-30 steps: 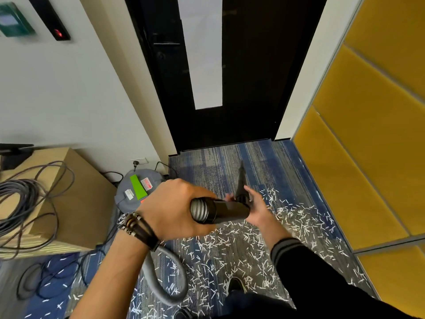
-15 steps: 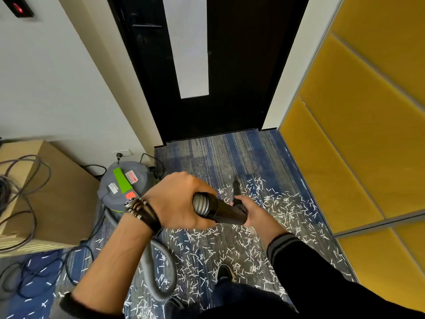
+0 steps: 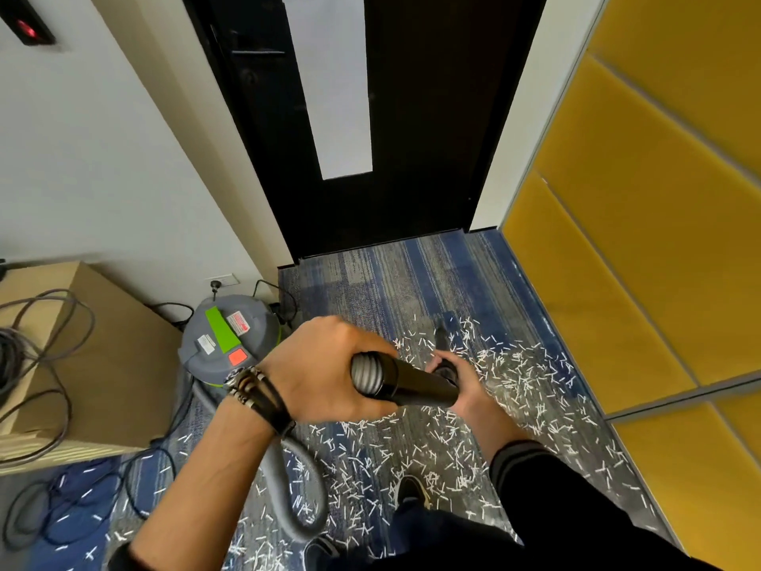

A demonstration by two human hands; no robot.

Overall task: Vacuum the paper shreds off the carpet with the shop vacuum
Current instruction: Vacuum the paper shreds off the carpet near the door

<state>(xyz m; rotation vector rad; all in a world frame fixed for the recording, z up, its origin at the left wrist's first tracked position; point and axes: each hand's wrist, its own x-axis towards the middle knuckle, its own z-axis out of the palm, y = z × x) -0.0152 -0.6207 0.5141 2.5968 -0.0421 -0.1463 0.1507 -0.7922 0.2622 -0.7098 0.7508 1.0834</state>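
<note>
Both hands grip the wand (image 3: 416,383), left hand (image 3: 325,368) at the hose (image 3: 364,375), right hand (image 3: 463,383) lower; nozzle (image 3: 440,337) seemingly among paper shreds (image 3: 514,377)

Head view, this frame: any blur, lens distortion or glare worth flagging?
Head view: wide-angle distortion tilts the black door and yellow wall panels; head view: even light, soft shadows, white paper shreds crisp on the blue-grey carpet; head view: mild sheen on the black vacuum tube, its nozzle tip dark and indistinct.

White paper shreds (image 3: 510,389) litter the blue-grey carpet (image 3: 395,290); the shop vacuum (image 3: 230,340) stands on it
</note>
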